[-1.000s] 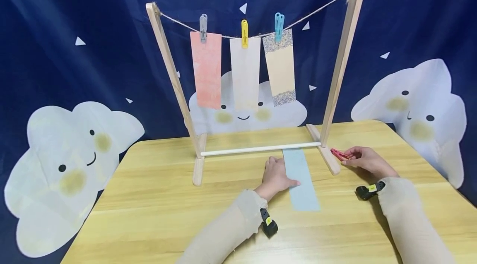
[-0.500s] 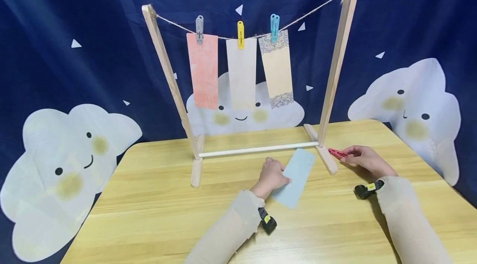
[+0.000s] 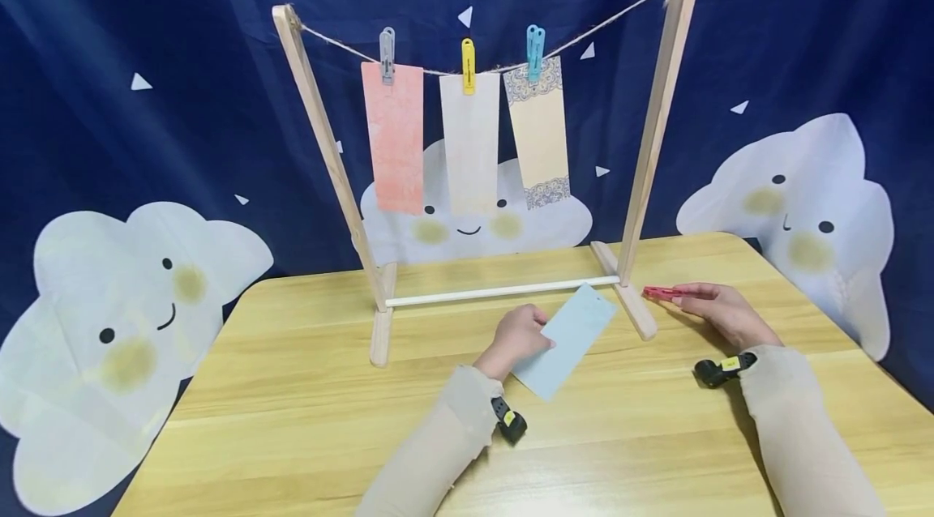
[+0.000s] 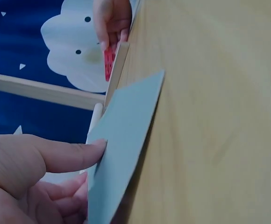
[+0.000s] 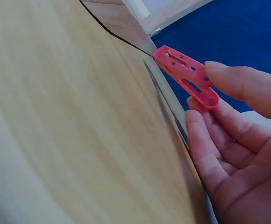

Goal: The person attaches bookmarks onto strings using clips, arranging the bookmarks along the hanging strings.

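Note:
My left hand [image 3: 520, 337] pinches a light blue paper card [image 3: 572, 343] by its left edge, thumb on top. In the left wrist view the card [image 4: 126, 140] stands tilted, lifted off the table along one side. At the right my right hand [image 3: 726, 313] holds a red clothespin [image 3: 660, 293] between thumb and fingers, just beyond the stand's right foot. The right wrist view shows the clothespin [image 5: 187, 77] gripped at its rounded end, its tip pointing away from the hand. Three cards hang from a string: pink [image 3: 394, 140], white [image 3: 470, 148] and patterned cream [image 3: 538, 136].
The wooden stand has a left post [image 3: 332, 152], a right post [image 3: 657, 128] and a white crossbar [image 3: 503, 290] low over the table [image 3: 292, 420]. Grey [image 3: 387, 55], yellow [image 3: 469, 66] and blue [image 3: 535, 53] clothespins grip the string [image 3: 606, 27]. Behind hangs a dark blue curtain with clouds.
The light blue card has turned from nearly straight to slanting, its near end swinging left and rising. My left hand has shifted slightly left with it. My right hand still holds the red clothespin, turned a little.

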`<action>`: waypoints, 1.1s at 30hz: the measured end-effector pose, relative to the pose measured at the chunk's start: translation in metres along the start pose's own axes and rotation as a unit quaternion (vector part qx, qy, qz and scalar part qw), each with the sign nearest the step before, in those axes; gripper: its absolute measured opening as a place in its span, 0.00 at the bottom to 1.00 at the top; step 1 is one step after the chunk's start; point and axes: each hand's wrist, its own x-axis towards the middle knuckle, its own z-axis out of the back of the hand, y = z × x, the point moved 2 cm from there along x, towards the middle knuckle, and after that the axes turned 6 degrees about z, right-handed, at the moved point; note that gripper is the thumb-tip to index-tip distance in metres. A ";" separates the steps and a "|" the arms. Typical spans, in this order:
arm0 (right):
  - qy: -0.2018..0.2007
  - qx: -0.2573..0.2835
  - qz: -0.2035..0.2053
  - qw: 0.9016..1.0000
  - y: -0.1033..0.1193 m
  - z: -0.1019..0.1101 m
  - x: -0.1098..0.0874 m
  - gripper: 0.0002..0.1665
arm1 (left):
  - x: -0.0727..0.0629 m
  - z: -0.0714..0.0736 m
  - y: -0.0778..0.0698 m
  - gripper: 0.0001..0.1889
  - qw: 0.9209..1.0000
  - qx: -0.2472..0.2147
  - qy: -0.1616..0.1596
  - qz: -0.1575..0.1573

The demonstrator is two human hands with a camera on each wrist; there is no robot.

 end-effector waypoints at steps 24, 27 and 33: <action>-0.015 0.323 0.094 0.942 0.033 -0.012 0.008 0.13 | 0.012 0.013 0.002 0.11 0.968 -0.236 0.088 0.012; -0.009 0.339 0.118 0.933 0.044 -0.018 0.012 0.13 | 0.012 0.019 -0.003 0.10 0.967 -0.239 0.086 0.015; -0.008 0.333 0.169 0.928 0.074 -0.030 0.020 0.14 | 0.008 0.033 -0.013 0.09 0.959 -0.272 0.074 0.002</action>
